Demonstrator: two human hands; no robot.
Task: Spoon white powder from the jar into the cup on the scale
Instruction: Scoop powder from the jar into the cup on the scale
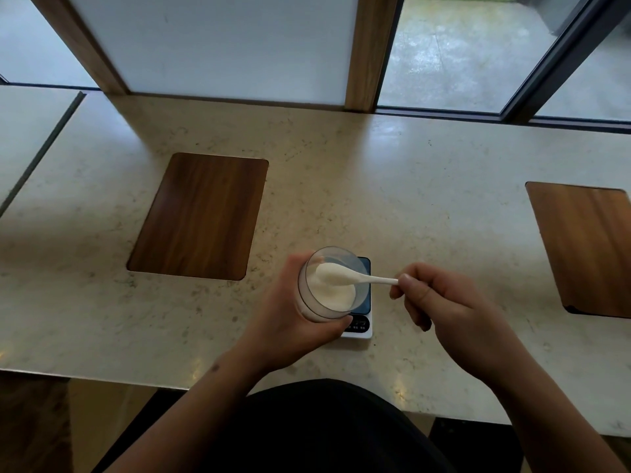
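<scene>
The left hand has its grip wrapped around a clear container holding white powder, fingers curled round its lower wall, thumb at the far side. The container is tilted toward the camera and sits over the scale, covering most of the dark platform (whether this is the jar or the cup, and whether it rests on the platform or is lifted off it, cannot be told). The right hand pinches the end of a white spoon between thumb and fingertips, grip closed on the handle; the bowl lies inside the container's mouth, heaped with powder. The scale's white front edge carries small button markings, too blurred to read. On the pale marble tabletop lie two wooden boards, one at the left and one at the right edge, both well apart from the scale.
</scene>
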